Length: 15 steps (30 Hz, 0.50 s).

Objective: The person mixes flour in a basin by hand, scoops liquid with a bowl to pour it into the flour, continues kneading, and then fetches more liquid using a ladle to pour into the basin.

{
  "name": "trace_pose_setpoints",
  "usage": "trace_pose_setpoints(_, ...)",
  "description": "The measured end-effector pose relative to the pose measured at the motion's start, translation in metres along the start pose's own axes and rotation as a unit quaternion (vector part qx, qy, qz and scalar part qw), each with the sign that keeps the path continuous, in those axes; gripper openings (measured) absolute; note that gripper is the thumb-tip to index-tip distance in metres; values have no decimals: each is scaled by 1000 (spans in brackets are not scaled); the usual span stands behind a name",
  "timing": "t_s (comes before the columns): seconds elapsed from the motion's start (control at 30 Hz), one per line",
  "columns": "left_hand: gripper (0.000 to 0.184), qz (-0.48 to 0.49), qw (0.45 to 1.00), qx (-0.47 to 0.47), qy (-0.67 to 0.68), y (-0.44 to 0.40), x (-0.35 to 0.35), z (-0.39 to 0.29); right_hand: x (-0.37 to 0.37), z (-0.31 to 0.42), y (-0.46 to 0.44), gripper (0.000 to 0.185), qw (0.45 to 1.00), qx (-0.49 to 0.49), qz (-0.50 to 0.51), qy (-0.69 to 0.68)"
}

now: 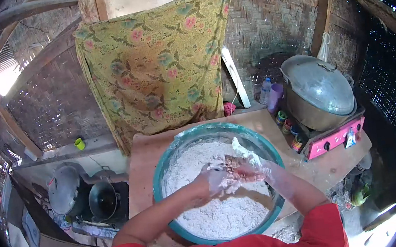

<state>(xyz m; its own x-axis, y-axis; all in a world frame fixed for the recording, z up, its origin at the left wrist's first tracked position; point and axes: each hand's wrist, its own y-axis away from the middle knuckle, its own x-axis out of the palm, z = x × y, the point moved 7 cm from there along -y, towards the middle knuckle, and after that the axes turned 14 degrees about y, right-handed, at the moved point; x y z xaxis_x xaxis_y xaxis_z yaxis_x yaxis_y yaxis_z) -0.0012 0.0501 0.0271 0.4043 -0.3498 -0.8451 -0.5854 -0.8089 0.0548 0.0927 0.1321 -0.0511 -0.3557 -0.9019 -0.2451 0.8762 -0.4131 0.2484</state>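
Observation:
A wide teal basin (157, 180) holds a heap of white, crumbly floury mixture (222, 217). Above its middle, my left hand (216, 177) and my right hand (257, 169) come together, both coated in white powder. Their fingers are curled in toward each other around some of the mixture, slightly blurred. A white smear or lump shows at the upper side of my right hand. Part of the mixture is hidden under my hands and forearms.
The basin stands on a brown board table (139, 163). At right, a large lidded pot (320, 91) sits on a pink stove (337, 137), near a purple cup (275, 97) and a water bottle (265, 91). A wok (103, 200) and another lidded pot (64, 189) are at left.

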Motion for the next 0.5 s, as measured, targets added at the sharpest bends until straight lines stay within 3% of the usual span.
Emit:
trace_pose_setpoints(0.07, 40, -10, 1000, 9, 27, 15, -16, -12, 11, 0, 1, 40, 951, -89, 32, 293)
trace_pose_setpoints(0.1, 40, -5, 1000, 22, 13, 18, -19, -16, 13, 4, 5, 42, 999, -32, 42, -12)
trace_pose_setpoints(0.13, 40, -2, 999, 37, -3, 19, -21, -18, 17, 11, 11, 44, 948, 28, 48, -314)
trace_pose_setpoints(0.23, 41, -48, 996, 74, 9, 23, -22, -12, 42, 119, 45, 43, 928, -32, 110, -355)
trace_pose_setpoints(0.33, 43, -55, 996, 59, -33, 31, -24, -11, 42, 110, 47, 50, 959, 7, 66, -274)
trace_pose_setpoints(0.4, 42, -39, 997, 40, -50, 34, -19, -1, 38, 99, 46, 54, 947, -8, 78, -313)
trace_pose_setpoints(0.47, 41, -22, 997, 18, -66, 41, -19, 10, 33, 95, 54, 65, 882, -18, 119, -455)
trace_pose_setpoints(0.5, 39, -18, 996, -30, -76, 47, -22, 22, 24, 89, 61, 71, 897, -22, 110, -427)
